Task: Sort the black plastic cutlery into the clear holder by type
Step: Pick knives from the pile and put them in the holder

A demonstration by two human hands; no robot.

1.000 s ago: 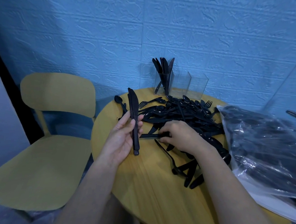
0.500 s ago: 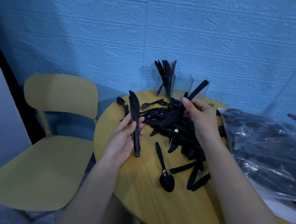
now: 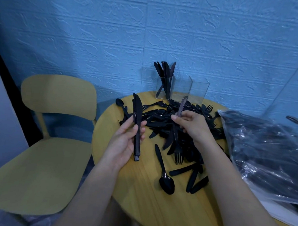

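Knives (image 3: 137, 122) stacked in left hand (image 3: 125, 139) grip; right hand (image 3: 193, 124) pinches fork (image 3: 177, 130).

The way across the round yellow wooden table (image 3: 138, 209) to the clear three-compartment plastic holder (image 3: 181, 87) is blocked by a heap of black plastic cutlery (image 3: 187, 133). The right side is closed off by a crinkled clear plastic bag (image 3: 265, 152). Bare tabletop is left at the near-left edge, with open air above the heap
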